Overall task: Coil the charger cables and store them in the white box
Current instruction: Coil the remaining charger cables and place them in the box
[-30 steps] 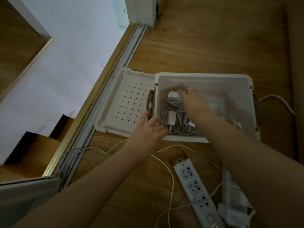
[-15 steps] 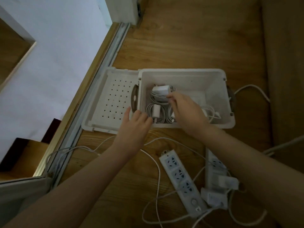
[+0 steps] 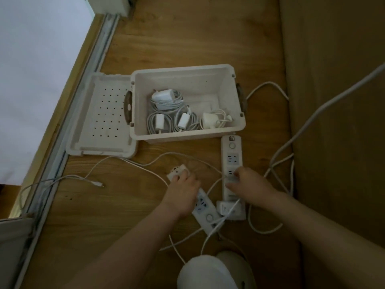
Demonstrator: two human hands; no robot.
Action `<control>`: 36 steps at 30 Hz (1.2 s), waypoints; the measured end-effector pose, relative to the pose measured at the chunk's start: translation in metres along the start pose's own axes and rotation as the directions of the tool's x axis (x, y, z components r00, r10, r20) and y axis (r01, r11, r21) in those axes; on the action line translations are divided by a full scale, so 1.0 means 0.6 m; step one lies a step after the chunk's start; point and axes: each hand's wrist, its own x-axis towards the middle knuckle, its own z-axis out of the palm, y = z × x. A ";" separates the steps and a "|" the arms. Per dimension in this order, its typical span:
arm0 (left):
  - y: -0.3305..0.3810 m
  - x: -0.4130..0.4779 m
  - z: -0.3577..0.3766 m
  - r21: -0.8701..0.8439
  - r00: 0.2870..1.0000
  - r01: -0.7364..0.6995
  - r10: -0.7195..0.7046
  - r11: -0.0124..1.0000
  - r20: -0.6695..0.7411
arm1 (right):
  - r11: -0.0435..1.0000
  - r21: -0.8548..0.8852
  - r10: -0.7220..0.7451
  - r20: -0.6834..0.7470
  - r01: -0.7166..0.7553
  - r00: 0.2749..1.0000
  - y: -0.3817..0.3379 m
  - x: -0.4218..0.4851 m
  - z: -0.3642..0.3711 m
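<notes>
White rounded object (image 3: 205,272) noted at the near edge, not identifiable. Left hand (image 3: 181,193) was laid over the angled power strip (image 3: 205,209), fingers bent down together onto its far end. Right hand (image 3: 251,187) was set on the straight power strip (image 3: 231,158); thumb and forefinger were curled toward each other, but blur meant a clamp on anything could not be confirmed. A white adapter (image 3: 223,207) was seen at that strip's near end. One loose cable (image 3: 91,181) was left uncoiled on the wooden floor (image 3: 187,38), well left of the hands. Farther out, the white box (image 3: 187,135) stood open, its perforated lid (image 3: 104,119) lying flat and touching its left side. Four coiled chargers (image 3: 159,123) were packed inside, mostly left and front, white bricks on top of grey-white loops. Versus 0.5 s earlier: right hand was withdrawn from the box, left hand was taken off its front rim, and both were dropped to the strips.
</notes>
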 end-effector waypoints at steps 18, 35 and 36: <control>0.062 0.112 -0.005 -0.074 0.967 -0.239 0.244 0.968 0.066 | 0.795 -0.593 -0.072 0.118 0.129 0.990 -0.030 -0.005 0.003; 0.071 0.106 -0.003 -0.050 0.982 -0.190 0.190 0.981 0.001 | 0.668 -0.675 -0.274 0.167 0.312 0.947 -0.010 -0.020 -0.006; 0.074 0.106 -0.004 -0.051 0.983 -0.185 0.185 0.981 0.008 | 0.662 -0.683 -0.273 0.165 0.309 0.948 -0.011 -0.020 -0.005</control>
